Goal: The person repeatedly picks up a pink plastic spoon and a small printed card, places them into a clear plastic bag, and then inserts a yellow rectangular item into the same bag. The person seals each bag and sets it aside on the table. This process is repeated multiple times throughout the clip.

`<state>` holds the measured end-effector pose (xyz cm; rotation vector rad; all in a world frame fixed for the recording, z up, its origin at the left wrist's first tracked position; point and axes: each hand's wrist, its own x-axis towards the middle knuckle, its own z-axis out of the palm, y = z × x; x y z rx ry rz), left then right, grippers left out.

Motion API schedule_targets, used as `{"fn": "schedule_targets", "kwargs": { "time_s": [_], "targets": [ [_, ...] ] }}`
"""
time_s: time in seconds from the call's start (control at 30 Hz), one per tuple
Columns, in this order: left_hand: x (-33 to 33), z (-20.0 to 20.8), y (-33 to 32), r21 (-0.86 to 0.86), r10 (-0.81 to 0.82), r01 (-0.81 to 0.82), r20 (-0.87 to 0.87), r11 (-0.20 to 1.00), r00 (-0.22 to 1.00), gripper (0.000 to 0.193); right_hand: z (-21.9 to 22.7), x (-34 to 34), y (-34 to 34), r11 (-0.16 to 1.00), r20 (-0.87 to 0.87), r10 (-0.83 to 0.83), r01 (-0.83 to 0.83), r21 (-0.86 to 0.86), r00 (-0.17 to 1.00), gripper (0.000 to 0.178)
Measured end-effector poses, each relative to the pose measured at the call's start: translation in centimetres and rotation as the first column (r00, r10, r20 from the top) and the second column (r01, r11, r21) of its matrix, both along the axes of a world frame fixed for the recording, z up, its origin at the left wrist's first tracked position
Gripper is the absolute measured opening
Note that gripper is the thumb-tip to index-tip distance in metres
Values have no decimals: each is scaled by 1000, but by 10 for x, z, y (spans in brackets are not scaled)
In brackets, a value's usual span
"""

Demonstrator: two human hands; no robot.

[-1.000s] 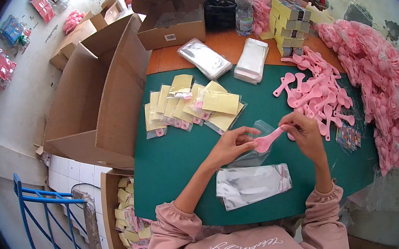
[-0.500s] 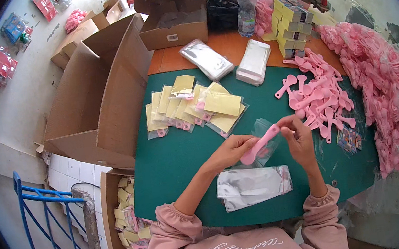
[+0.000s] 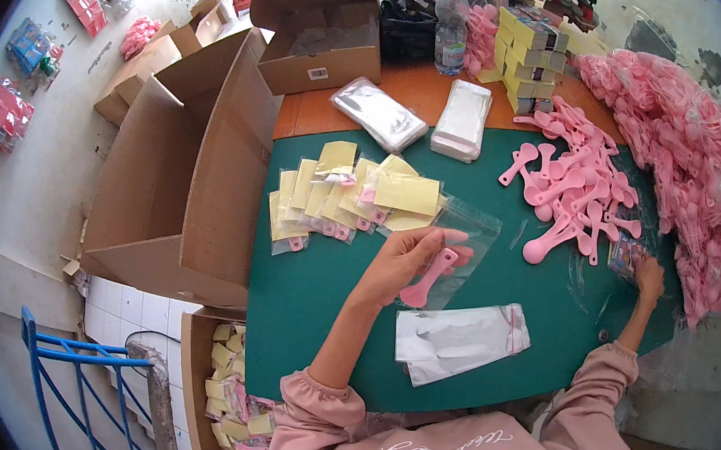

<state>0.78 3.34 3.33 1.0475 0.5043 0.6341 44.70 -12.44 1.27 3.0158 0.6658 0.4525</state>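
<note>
My left hand (image 3: 407, 260) holds a clear plastic bag (image 3: 469, 239) with a pink spoon (image 3: 431, 279) inside it, above the green table mat (image 3: 316, 301). My right hand (image 3: 648, 274) reaches to the right edge of the mat and touches a small patterned packet (image 3: 624, 254) under the heap of loose pink spoons (image 3: 571, 186). A stack of flat clear bags (image 3: 461, 340) lies in front of me. Filled bags with yellow cards (image 3: 348, 195) lie fanned out beyond my left hand.
A big pile of bagged pink items (image 3: 681, 153) fills the right side. Open cardboard boxes (image 3: 194, 173) stand on the left and one (image 3: 316, 30) at the back. Two packs of clear bags (image 3: 379, 114), a water bottle (image 3: 451, 26), yellow boxes (image 3: 532, 54), a floor box (image 3: 228, 391).
The pink spoon has gone into the clear bag, now held by my left hand alone. My right hand has let go and moved right to the packet by the spoon heap.
</note>
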Motion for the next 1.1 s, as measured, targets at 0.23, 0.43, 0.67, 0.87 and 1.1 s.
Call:
{"fn": "schedule_targets", "kwargs": {
  "time_s": [0.23, 0.43, 0.67, 0.87, 1.1],
  "targets": [
    [-2, -2, 0, 58, -36, 38, -18, 998, 999, 35, -14, 12, -5, 979, -204, 121, -82, 189, 971, 41],
    [0, 1, -2, 79, -69, 70, -11, 994, 998, 36, -31, 46, -12, 952, -228, 142, -70, 298, 963, 41],
    [-2, 0, -2, 103, -90, 92, -28, 990, 996, 35, -25, 17, 0, 896, -20, 286, -260, 360, 958, 40],
    [-2, -1, -3, 98, -101, 103, -31, 990, 994, 34, -28, 29, 1, 930, -205, 265, -193, 313, 942, 34],
    [5, -3, -1, 61, -145, 147, -46, 987, 988, 35, 26, -26, 12, 851, 548, 276, -466, 243, 790, 21]
  ]
}}
